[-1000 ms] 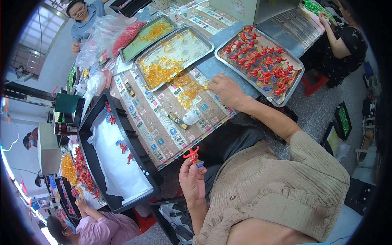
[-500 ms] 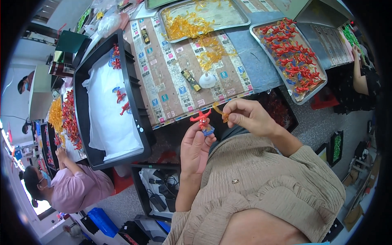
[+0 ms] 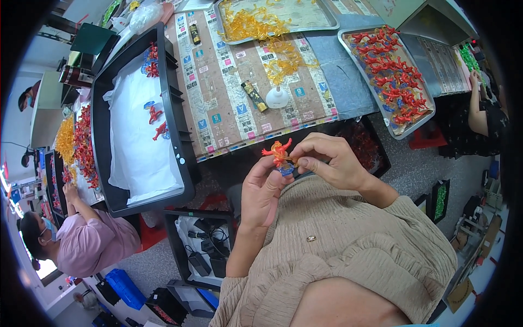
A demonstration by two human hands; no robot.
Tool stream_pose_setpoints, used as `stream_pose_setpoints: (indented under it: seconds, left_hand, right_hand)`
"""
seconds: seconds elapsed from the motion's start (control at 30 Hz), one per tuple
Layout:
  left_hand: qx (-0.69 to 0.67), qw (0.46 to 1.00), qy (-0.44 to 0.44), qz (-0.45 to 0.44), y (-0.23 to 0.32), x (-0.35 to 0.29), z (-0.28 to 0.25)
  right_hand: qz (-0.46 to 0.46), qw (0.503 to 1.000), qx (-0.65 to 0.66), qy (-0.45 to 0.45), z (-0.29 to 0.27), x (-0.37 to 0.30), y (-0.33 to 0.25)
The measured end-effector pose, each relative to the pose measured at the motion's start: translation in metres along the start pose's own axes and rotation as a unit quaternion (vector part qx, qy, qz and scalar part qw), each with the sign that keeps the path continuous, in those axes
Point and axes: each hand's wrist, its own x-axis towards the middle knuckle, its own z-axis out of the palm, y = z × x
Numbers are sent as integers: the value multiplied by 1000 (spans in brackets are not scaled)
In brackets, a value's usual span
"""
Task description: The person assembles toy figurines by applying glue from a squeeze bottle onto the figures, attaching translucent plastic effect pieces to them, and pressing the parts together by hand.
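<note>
Between the thumb and fingers of my left hand is a small red figurine on a translucent blue base. It stands roughly upright, arms spread. My right hand pinches a translucent orange-yellow plastic piece and holds it against the figurine's side. The fingers partly hide that piece, so its exact contact cannot be made out. Both hands are just off the near edge of the work table. Loose yellow pieces lie on the table beyond them.
A white round-bodied bottle and a black-gold tube lie close ahead. A metal tray holds yellow pieces; another tray holds red figurines. Left stands a black bin with paper and figurines. Co-workers sit left and right.
My right hand has brought the orange-yellow piece left, up against the figurine; before, the two were apart. My left hand has shifted slightly up and right with the figurine.
</note>
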Motion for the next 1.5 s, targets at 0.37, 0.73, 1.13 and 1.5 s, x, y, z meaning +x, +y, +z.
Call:
stream_pose_setpoints:
  seconds: [0.37,0.73,1.13,1.5]
  left_hand:
    - [39,999,-18,-8,1,1,-1]
    - [-23,997,-18,-76,2,3,0]
    - [-22,997,-8,-79,-2,4,1]
    - [21,999,-22,-15,-4,1,6]
  right_hand:
    - [-12,998,-51,-17,-5,1,0]
    - [143,962,225,-57,-11,5,12]
    - [128,974,176,-63,-9,2,19]
    - [-134,981,-138,-6,-8,4,5]
